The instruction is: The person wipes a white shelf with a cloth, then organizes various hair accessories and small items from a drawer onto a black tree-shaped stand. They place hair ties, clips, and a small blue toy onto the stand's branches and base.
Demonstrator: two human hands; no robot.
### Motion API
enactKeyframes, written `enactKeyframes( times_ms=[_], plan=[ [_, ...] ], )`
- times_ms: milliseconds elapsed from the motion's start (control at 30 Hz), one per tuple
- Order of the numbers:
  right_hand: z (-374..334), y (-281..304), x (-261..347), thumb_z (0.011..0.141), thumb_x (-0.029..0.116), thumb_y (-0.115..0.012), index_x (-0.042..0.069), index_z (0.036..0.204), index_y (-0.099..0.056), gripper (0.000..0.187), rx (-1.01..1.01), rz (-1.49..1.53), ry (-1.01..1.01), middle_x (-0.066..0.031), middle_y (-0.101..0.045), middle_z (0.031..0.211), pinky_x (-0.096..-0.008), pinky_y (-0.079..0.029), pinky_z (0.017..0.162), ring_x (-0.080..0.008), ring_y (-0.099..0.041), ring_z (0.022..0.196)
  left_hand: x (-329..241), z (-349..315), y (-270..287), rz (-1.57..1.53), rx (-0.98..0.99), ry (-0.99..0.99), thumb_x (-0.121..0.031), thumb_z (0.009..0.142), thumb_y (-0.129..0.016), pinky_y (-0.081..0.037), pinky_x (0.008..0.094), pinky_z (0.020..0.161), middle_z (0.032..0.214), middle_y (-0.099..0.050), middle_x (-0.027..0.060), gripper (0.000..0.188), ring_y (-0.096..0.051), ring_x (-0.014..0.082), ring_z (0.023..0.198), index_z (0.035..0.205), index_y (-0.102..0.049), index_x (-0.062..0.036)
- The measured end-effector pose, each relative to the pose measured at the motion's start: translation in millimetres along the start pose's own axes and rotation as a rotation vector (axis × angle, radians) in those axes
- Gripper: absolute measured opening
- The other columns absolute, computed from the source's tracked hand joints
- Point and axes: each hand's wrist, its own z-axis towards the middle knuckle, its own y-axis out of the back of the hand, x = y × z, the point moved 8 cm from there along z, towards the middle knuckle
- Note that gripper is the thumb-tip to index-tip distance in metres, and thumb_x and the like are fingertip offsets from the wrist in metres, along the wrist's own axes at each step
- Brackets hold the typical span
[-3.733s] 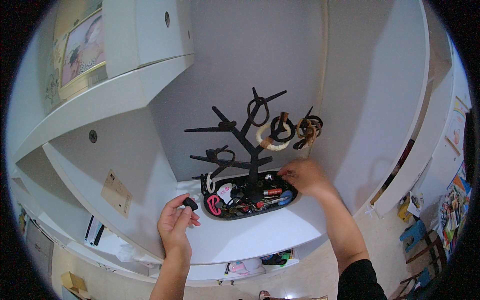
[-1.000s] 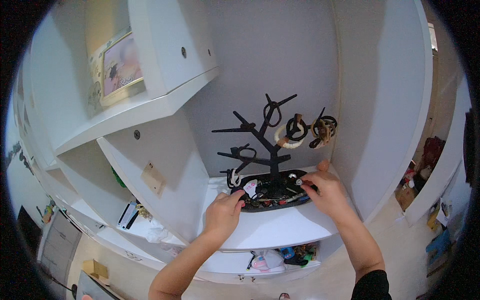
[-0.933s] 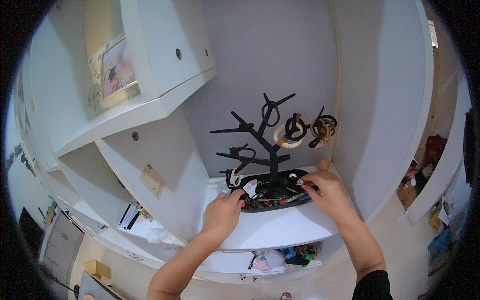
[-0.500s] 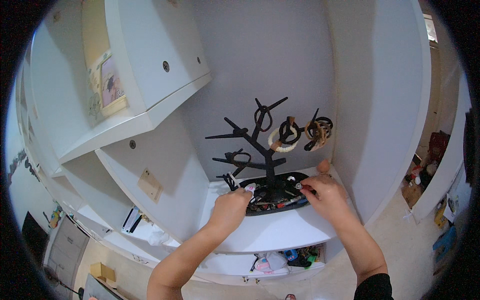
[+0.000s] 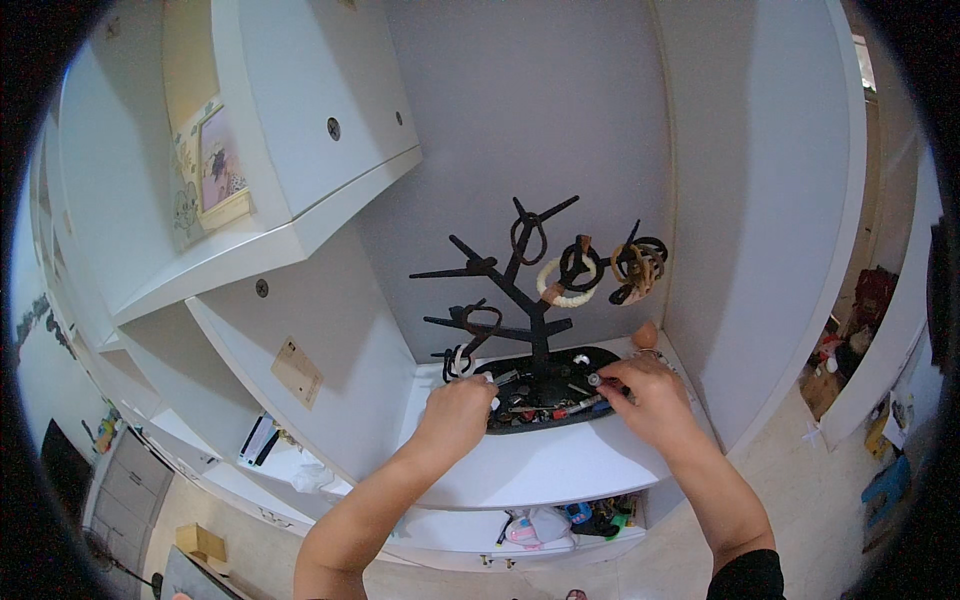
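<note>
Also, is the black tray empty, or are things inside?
Not empty: the black tray holds several small items around the tree stand.

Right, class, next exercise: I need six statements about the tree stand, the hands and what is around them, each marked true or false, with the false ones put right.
1. The tree stand is black. True.
2. The tree stand lies on its side. False: it stands upright, rising from a dark tray.
3. The right hand pinches a small item with a pale end. True.
4. Both hands are up among the branches. False: they are low down, the left hand at the tray's left end, the right hand at its right.
5. Nothing hangs on the tree stand. False: a cream ring, for one, hangs on its right side.
6. A framed picture is to the left of the tree stand. True.
</note>
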Motion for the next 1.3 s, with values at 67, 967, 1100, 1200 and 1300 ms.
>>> enactKeyframes(
  times_ms=[67,967,1100,1200,1300],
  plan=[
    [1,0,2,0.072,0.008,-0.069,0.003,0.086,-0.066,0.015,-0.006,0.003,0.021,-0.0129,-0.065,0.085,-0.0353,-0.049,0.069,-0.0279,-0.062,0.08,5,-2,-3,-0.036,-0.051,-0.026,-0.002,0.074,-0.055,-0.05,0.0427,0.069,0.093,-0.06,0.0166,0.019,-0.061,0.034,0.081,0.091,-0.064,-0.0009],
    [2,-5,-3,0.079,0.01,-0.063,0.003,0.094,-0.062,0.017,0.025,0.118,-0.029,-0.0141,-0.064,0.09,-0.0375,-0.048,0.071,-0.031,-0.062,0.082,-14,5,11,-0.293,-0.249,0.127,-0.008,0.078,-0.057,-0.046,0.0465,0.064,0.08,-0.06,0.0196,0.019,-0.06,0.0388,0.074,0.093,-0.048,-0.0008],
    [0,-11,2,0.08,0.011,-0.062,0.003,0.095,-0.062,0.017,0.079,0.029,0.072,-0.0149,-0.064,0.091,-0.0387,-0.048,0.072,-0.0332,-0.061,0.083,-21,-13,25,-0.315,-0.375,0.069,-0.008,0.076,-0.058,-0.045,0.0461,0.064,0.081,-0.06,0.019,0.02,-0.059,0.0378,0.075,0.094,-0.051,-0.0025],
    [-3,-23,-7,0.08,0.009,-0.06,0.005,0.096,-0.065,0.018,0.109,0.081,0.068,-0.0151,-0.064,0.094,-0.0381,-0.049,0.075,-0.0325,-0.061,0.086,-21,-21,23,-0.346,-0.331,0.08,-0.009,0.073,-0.06,-0.045,0.0425,0.065,0.08,-0.058,0.0172,0.02,-0.056,0.0349,0.072,0.092,-0.056,-0.0028],
    [-2,-28,-3,0.08,0.004,-0.058,0.004,0.1,-0.065,0.021,0.135,0.11,0.141,-0.0148,-0.064,0.096,-0.0357,-0.049,0.077,-0.0307,-0.062,0.088,-17,-32,21,-0.28,-0.311,0.069,-0.009,0.072,-0.061,-0.045,0.0415,0.068,0.081,-0.059,0.0146,0.017,-0.055,0.0328,0.078,0.087,-0.058,-0.0022]
  ],
)
